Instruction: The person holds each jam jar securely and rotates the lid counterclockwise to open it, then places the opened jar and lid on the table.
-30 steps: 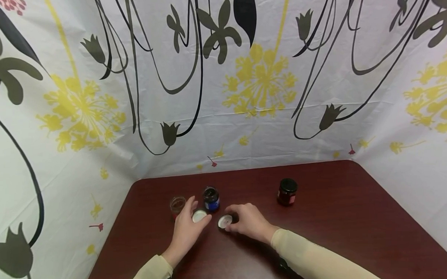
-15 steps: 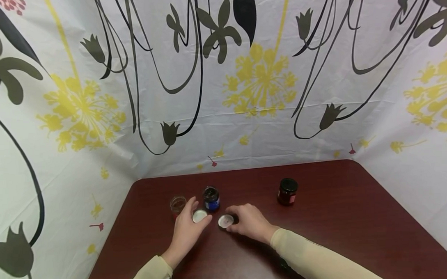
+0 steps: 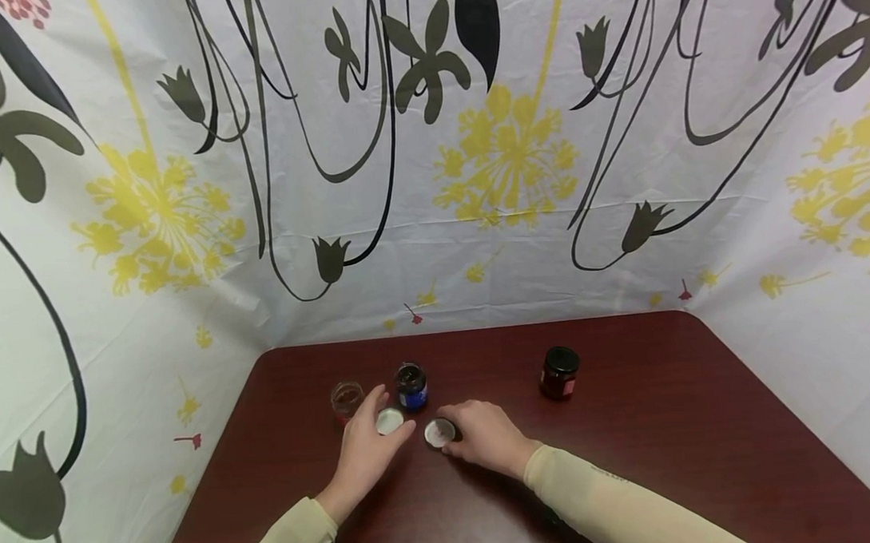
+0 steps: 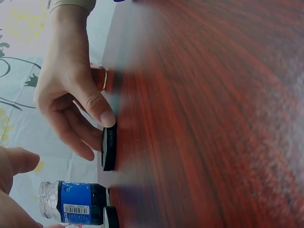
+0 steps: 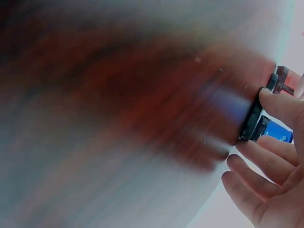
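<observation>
Two jar lids lie on the table with their pale insides up. My right hand (image 3: 488, 435) pinches the dark-rimmed right lid (image 3: 440, 433) at its edge; in the right wrist view its thumb and a finger meet opposite ends of the black rim. Around the left lid (image 3: 390, 421) my left hand (image 3: 362, 451) spreads its thumb and fingers, which look raised over it in the left wrist view. Just behind stands an uncapped jar with a blue label (image 4: 76, 203). A second uncapped glass jar (image 3: 346, 399) is partly hidden by my left hand.
A dark jar with its lid on (image 3: 559, 373) stands farther right on the reddish-brown table (image 3: 659, 439). Flower-patterned cloth (image 3: 416, 183) rises behind the table's back edge and along both sides.
Both hands stay almost in place. The right hand has shifted very slightly down in the head view, and the left slightly to the right. The jars stand as before.
</observation>
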Action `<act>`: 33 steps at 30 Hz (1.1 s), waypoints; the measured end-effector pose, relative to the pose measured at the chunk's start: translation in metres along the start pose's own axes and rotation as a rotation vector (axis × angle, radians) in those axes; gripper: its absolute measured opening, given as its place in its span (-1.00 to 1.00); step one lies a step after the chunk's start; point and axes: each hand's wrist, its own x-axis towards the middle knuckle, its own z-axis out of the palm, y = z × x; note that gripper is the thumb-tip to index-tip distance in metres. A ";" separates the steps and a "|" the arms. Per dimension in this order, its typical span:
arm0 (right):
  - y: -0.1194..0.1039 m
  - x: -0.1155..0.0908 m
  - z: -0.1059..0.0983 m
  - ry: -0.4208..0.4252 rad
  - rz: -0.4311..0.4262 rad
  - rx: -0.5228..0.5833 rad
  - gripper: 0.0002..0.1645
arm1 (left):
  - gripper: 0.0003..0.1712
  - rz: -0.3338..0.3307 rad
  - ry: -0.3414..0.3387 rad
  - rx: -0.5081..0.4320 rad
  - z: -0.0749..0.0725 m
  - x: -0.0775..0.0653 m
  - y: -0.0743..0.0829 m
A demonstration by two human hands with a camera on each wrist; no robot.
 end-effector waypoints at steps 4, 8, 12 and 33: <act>0.000 -0.002 -0.001 0.006 -0.013 -0.008 -0.45 | -0.13 0.004 0.003 0.007 0.000 0.000 0.001; 0.002 -0.003 -0.002 -0.006 -0.015 -0.005 -0.44 | -0.12 0.006 0.002 0.007 -0.001 0.000 0.003; 0.002 -0.005 -0.006 -0.011 -0.011 -0.001 -0.40 | -0.11 0.012 -0.001 0.007 -0.001 -0.001 0.004; 0.010 -0.036 -0.028 0.092 0.094 0.020 -0.34 | -0.26 0.053 0.092 -0.002 0.002 -0.007 0.013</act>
